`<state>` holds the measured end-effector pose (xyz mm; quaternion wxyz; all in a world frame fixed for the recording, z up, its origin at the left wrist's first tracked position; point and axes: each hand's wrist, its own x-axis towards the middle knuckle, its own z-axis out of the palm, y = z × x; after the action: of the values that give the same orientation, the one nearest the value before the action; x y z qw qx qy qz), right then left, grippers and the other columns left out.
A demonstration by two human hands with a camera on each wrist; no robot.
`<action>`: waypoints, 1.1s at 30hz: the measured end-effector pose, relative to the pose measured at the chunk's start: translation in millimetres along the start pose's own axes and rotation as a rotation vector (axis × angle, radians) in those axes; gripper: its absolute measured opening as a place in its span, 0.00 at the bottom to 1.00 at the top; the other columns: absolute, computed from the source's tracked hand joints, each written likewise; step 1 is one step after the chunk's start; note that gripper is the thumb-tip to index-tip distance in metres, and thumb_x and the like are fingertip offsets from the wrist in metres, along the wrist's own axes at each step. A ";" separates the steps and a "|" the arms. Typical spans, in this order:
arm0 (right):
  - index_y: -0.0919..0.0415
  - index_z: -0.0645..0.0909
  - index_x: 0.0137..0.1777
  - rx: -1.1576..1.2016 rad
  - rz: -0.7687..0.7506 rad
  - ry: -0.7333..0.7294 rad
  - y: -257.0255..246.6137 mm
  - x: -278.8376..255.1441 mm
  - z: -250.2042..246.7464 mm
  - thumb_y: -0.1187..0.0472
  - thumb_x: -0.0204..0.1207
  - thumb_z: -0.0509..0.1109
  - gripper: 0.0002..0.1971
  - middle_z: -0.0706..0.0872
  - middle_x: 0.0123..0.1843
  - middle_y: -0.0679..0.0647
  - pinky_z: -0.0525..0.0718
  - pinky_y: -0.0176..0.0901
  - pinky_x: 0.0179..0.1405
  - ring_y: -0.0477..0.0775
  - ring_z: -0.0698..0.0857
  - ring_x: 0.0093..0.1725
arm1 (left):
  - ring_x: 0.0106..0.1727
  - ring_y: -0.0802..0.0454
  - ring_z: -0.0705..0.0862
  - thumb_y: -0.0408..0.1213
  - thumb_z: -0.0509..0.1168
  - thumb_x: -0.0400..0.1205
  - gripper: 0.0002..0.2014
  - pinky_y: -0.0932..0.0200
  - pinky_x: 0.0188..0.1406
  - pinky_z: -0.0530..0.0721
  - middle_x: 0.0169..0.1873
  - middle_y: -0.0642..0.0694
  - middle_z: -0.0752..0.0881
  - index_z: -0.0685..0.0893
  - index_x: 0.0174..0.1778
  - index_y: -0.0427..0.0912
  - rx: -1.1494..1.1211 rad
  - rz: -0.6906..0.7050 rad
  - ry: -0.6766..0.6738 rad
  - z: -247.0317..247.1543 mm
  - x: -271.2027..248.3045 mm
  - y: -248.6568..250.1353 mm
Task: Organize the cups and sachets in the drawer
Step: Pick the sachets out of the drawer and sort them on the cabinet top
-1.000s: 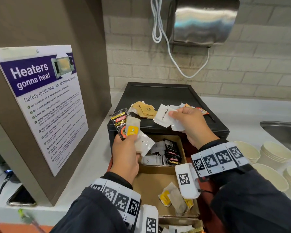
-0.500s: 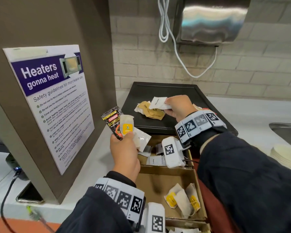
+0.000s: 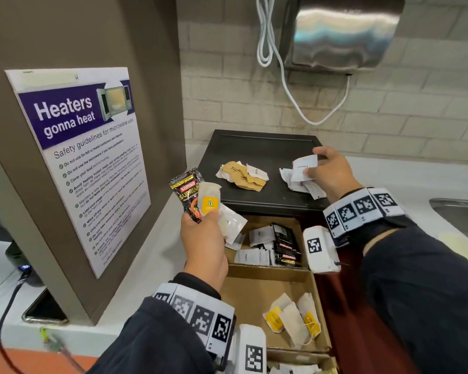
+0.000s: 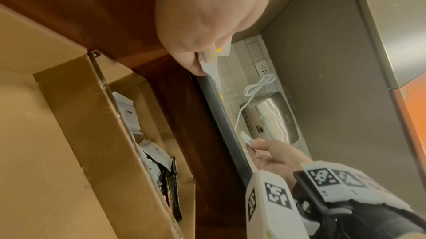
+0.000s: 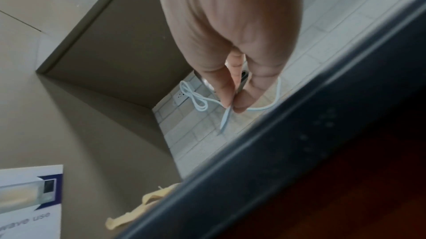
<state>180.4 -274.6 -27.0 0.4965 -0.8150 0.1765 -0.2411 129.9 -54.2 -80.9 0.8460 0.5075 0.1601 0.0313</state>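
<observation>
My left hand (image 3: 200, 238) holds a fan of sachets above the open drawer: a black sachet (image 3: 185, 190), a yellow-tagged tea bag (image 3: 209, 201) and a white sachet (image 3: 231, 221). My right hand (image 3: 327, 171) pinches a white sachet (image 3: 304, 164) over a small white pile (image 3: 300, 183) on the black box top (image 3: 254, 149). A brown and white sachet pile (image 3: 243, 175) lies to its left. The drawer's far cardboard compartment (image 3: 265, 269) holds white and black sachets (image 3: 278, 247). The near compartment holds tea bags (image 3: 292, 317). In the right wrist view the fingers (image 5: 226, 95) pinch the sachet's edge.
A brown cabinet with a microwave safety poster (image 3: 81, 157) stands close on the left. A steel wall dispenser (image 3: 341, 33) with a white cable (image 3: 281, 66) hangs above. A sink edge (image 3: 457, 209) lies at the right. A phone (image 3: 45, 311) lies on the counter at lower left.
My right hand carried a white sachet left toward the brown pile, then back right to the white pile on the box top. The left hand kept its sachets and barely moved.
</observation>
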 end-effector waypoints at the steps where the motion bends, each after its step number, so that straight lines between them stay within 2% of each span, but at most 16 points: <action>1: 0.60 0.74 0.69 -0.019 0.004 0.013 3.8 -0.4 -3.1 0.74 0.71 0.70 0.27 0.81 0.56 0.56 0.81 0.48 0.62 0.56 0.82 0.59 | 0.56 0.48 0.83 0.31 0.64 0.82 0.22 0.50 0.51 0.85 0.57 0.49 0.81 0.71 0.70 0.51 0.003 0.000 -0.005 -0.3 -0.2 -0.4; 4: 0.60 0.77 0.66 -0.165 0.001 0.079 17.5 0.9 -6.7 0.71 0.68 0.73 0.25 0.78 0.53 0.54 0.79 0.47 0.62 0.58 0.81 0.59 | 0.57 0.47 0.83 0.30 0.64 0.82 0.23 0.45 0.56 0.85 0.58 0.47 0.81 0.71 0.72 0.50 -0.002 -0.001 -0.025 -0.8 -1.0 -1.5; 7: 0.59 0.79 0.63 -0.367 -0.031 0.146 24.0 0.3 -8.8 0.67 0.67 0.74 0.23 0.78 0.62 0.61 0.77 0.48 0.62 0.63 0.79 0.61 | 0.58 0.47 0.83 0.30 0.64 0.81 0.24 0.44 0.57 0.85 0.59 0.46 0.81 0.70 0.74 0.49 0.000 -0.007 -0.036 -1.0 -0.4 -2.4; 10: 0.57 0.81 0.59 -0.292 -0.051 0.218 20.4 -3.5 -10.5 0.66 0.69 0.70 0.17 0.78 0.62 0.62 0.78 0.52 0.62 0.65 0.80 0.61 | 0.58 0.46 0.83 0.30 0.64 0.81 0.25 0.46 0.54 0.85 0.60 0.46 0.81 0.69 0.75 0.49 -0.006 -0.014 -0.053 -1.0 0.4 -2.9; 12: 0.56 0.82 0.58 -0.196 -0.079 0.214 5.8 -20.6 -9.9 0.65 0.71 0.69 0.15 0.80 0.57 0.57 0.80 0.45 0.56 0.60 0.81 0.59 | 0.55 0.48 0.83 0.30 0.65 0.81 0.24 0.46 0.53 0.86 0.58 0.47 0.81 0.70 0.73 0.49 -0.016 -0.030 -0.075 -0.8 0.2 -2.7; 14: 0.54 0.79 0.62 -0.099 -0.118 0.016 -12.5 -50.1 -4.3 0.64 0.73 0.70 0.17 0.79 0.52 0.51 0.76 0.34 0.43 0.52 0.81 0.53 | 0.51 0.50 0.83 0.30 0.65 0.81 0.21 0.47 0.50 0.86 0.53 0.48 0.82 0.72 0.68 0.50 -0.036 -0.069 -0.107 0.3 -1.6 -1.7; 16: 0.47 0.72 0.70 -0.068 -0.163 -0.329 -28.2 -86.8 5.9 0.59 0.72 0.74 0.26 0.77 0.55 0.48 0.75 0.32 0.41 0.47 0.80 0.52 | 0.47 0.50 0.84 0.28 0.63 0.82 0.16 0.50 0.43 0.85 0.48 0.48 0.83 0.75 0.62 0.49 -0.061 -0.128 -0.162 1.5 -6.0 -0.1; 18: 0.43 0.62 0.78 -0.185 -0.268 -0.603 -33.2 -113.6 17.5 0.57 0.70 0.77 0.39 0.70 0.67 0.49 0.76 0.31 0.51 0.49 0.76 0.64 | 0.44 0.48 0.85 0.27 0.60 0.83 0.11 0.54 0.34 0.84 0.45 0.45 0.85 0.78 0.56 0.46 -0.090 -0.184 -0.255 2.6 -12.1 1.9; 20: 0.42 0.55 0.81 -0.354 -0.388 -0.700 -30.3 -126.0 28.0 0.54 0.67 0.78 0.46 0.60 0.76 0.50 0.71 0.38 0.66 0.51 0.65 0.75 | 0.44 0.47 0.85 0.31 0.59 0.83 0.07 0.59 0.25 0.82 0.46 0.43 0.86 0.80 0.52 0.47 -0.096 -0.257 -0.310 2.6 -16.4 2.9; 22: 0.42 0.56 0.81 -0.460 -0.419 -0.683 -27.2 -130.7 35.9 0.50 0.66 0.78 0.46 0.54 0.79 0.49 0.68 0.47 0.73 0.56 0.61 0.77 | 0.46 0.45 0.86 0.36 0.59 0.84 0.05 0.61 0.22 0.83 0.48 0.41 0.86 0.80 0.49 0.49 -0.125 -0.321 -0.349 0.5 -17.9 3.9; 23: 0.43 0.58 0.80 -0.478 -0.423 -0.646 -26.9 -132.3 38.2 0.50 0.67 0.77 0.43 0.55 0.80 0.50 0.68 0.46 0.73 0.57 0.63 0.77 | 0.47 0.45 0.87 0.38 0.59 0.85 0.05 0.59 0.25 0.85 0.48 0.41 0.87 0.80 0.50 0.48 -0.151 -0.345 -0.379 -0.3 -19.2 5.1; 25: 0.48 0.66 0.78 -0.463 -0.447 -0.541 -26.3 -132.7 39.6 0.54 0.72 0.73 0.34 0.62 0.78 0.49 0.68 0.34 0.66 0.53 0.68 0.74 | 0.49 0.44 0.88 0.41 0.58 0.85 0.09 0.51 0.37 0.88 0.49 0.38 0.88 0.81 0.57 0.46 -0.184 -0.368 -0.412 -0.6 -19.6 5.8; 26: 0.50 0.69 0.76 -0.458 -0.469 -0.489 -26.2 -131.9 38.7 0.56 0.74 0.71 0.30 0.66 0.76 0.49 0.65 0.28 0.60 0.51 0.70 0.72 | 0.50 0.43 0.87 0.41 0.58 0.85 0.09 0.46 0.42 0.88 0.50 0.37 0.88 0.81 0.56 0.46 -0.193 -0.373 -0.414 -0.3 -19.9 5.7; 29: 0.56 0.77 0.71 -0.424 -0.491 -0.347 -25.1 -128.4 35.2 0.60 0.77 0.69 0.21 0.76 0.69 0.50 0.60 0.20 0.49 0.47 0.74 0.67 | 0.51 0.43 0.87 0.39 0.59 0.85 0.09 0.43 0.51 0.86 0.52 0.36 0.86 0.80 0.57 0.43 -0.187 -0.380 -0.435 1.2 -20.7 4.4; 31: 0.60 0.81 0.65 -0.346 -0.449 -0.265 -21.3 -125.8 35.5 0.61 0.76 0.70 0.17 0.80 0.63 0.51 0.63 0.22 0.49 0.46 0.77 0.61 | 0.50 0.44 0.87 0.35 0.60 0.85 0.12 0.45 0.51 0.86 0.52 0.36 0.86 0.78 0.63 0.39 -0.149 -0.362 -0.449 2.3 -19.2 2.0; 33: 0.61 0.84 0.58 -0.275 -0.406 -0.197 -16.0 -123.6 37.6 0.61 0.76 0.71 0.12 0.82 0.56 0.51 0.70 0.29 0.51 0.45 0.78 0.53 | 0.49 0.45 0.87 0.31 0.59 0.85 0.14 0.49 0.47 0.86 0.51 0.37 0.86 0.76 0.67 0.39 -0.120 -0.328 -0.455 3.0 -18.5 -0.1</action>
<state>101.0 -175.1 -54.3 0.3375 -0.9130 -0.0086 -0.2291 113.3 -60.8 -75.3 0.8826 0.4177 0.0440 -0.2113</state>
